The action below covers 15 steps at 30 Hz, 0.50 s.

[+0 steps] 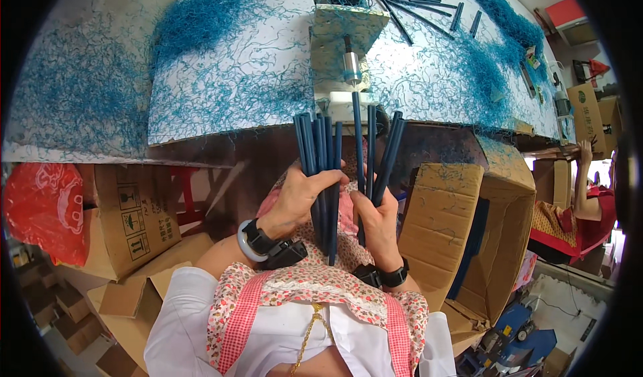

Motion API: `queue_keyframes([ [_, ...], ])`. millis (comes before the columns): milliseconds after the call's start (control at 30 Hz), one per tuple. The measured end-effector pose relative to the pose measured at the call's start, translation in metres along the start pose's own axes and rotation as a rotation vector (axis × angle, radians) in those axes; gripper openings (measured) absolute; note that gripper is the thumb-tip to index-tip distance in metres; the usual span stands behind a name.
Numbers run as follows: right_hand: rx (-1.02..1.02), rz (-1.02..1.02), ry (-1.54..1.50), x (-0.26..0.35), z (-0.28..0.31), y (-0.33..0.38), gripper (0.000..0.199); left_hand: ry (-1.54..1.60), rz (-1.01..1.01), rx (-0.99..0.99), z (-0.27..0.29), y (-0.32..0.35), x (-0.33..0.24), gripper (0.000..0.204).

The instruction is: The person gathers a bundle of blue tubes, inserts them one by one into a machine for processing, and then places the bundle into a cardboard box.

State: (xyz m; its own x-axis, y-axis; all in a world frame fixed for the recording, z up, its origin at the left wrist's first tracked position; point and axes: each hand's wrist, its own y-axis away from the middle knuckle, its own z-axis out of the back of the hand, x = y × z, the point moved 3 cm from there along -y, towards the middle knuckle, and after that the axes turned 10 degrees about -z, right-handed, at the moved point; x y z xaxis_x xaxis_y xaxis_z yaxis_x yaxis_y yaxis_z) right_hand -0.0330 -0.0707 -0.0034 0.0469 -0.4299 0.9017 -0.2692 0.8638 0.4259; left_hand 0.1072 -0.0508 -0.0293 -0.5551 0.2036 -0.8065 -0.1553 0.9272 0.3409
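Note:
My left hand (301, 196) is closed around a bunch of dark blue rods (323, 142), which stand nearly upright and fan out slightly at the top. In my right hand (379, 221) is a smaller bunch of the same rods (388, 157), with one rod (357, 126) set apart from the others. That rod's upper end points at the metal chuck (351, 67) of a small bench machine (348, 22), close beneath it; whether they touch I cannot tell. Both hands are in front of the table's near edge.
Blue curly shavings cover the white table (268, 62), heaped into a pile (207, 22) at left and another (502, 15) at right. Loose rods (418, 5) lie behind the machine. An open cardboard box (442, 223) stands at right, a red bag (47, 209) at left. Another person (593, 206) sits far right.

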Motion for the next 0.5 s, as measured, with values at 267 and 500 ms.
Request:
queue_keyframes([
  [267, 0.053, -0.063, -0.011, -0.005, 0.013, -0.011, 0.030, -0.114, -0.194, 0.022, -0.014, -0.016, -0.022, 0.024],
  [500, 0.040, -0.059, -0.103, -0.005, 0.004, 0.004, 0.037, 0.026, -0.134, -0.010, -0.028, -0.033, -0.017, 0.015],
])
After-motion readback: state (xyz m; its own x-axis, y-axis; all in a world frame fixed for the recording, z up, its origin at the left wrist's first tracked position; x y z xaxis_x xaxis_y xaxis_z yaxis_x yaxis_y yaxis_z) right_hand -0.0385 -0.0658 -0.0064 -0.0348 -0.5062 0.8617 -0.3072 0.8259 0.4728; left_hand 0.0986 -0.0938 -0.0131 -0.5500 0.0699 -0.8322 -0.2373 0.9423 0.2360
